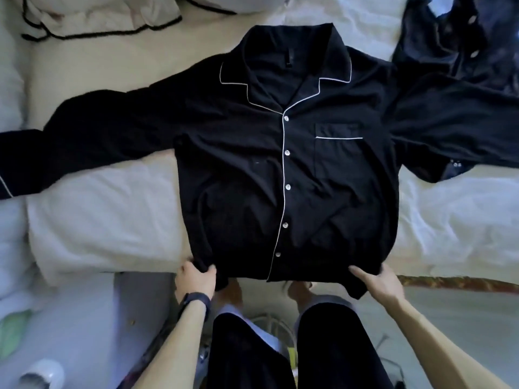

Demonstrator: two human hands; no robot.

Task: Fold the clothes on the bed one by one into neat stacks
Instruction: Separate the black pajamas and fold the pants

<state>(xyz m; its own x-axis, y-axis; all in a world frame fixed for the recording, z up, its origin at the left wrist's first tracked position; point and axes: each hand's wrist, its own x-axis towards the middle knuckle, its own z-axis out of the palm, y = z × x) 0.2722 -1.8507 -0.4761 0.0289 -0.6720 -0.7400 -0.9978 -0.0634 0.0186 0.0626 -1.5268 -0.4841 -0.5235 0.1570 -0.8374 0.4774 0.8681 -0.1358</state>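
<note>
We've got the black pyjama shirt laid front-up on the bed, buttoned, collar at the far end, both sleeves spread out sideways. The hem sits right at the bed's near edge, w/ a bit hanging over.

Left hand is clenched round the hem corner on our left, cloth bunched in the fingers. Right hand has the other hem corner. Its fingers lie straighter along the cloth, and it looks like a pinch vs. a full fist.

Step in hand, as we read it, is squaring the body before the first fold. To do it well:

- Pull both corners toward us evenly, so the white-piped placket runs straight & the creases mid-body flatten.
- Keep tension equal; the left corner's bunched, so we'd spread it out before letting go.
- Mind the sleeve on our right: it touches the crumpled navy garment at the far right, so lift it clear to avoid dragging that along.
- The sleeve on our left is rumpled near the shoulder, so smooth it before folding inward.
- Fold sleeves across first, then sides, then hem up to collar.
</note>
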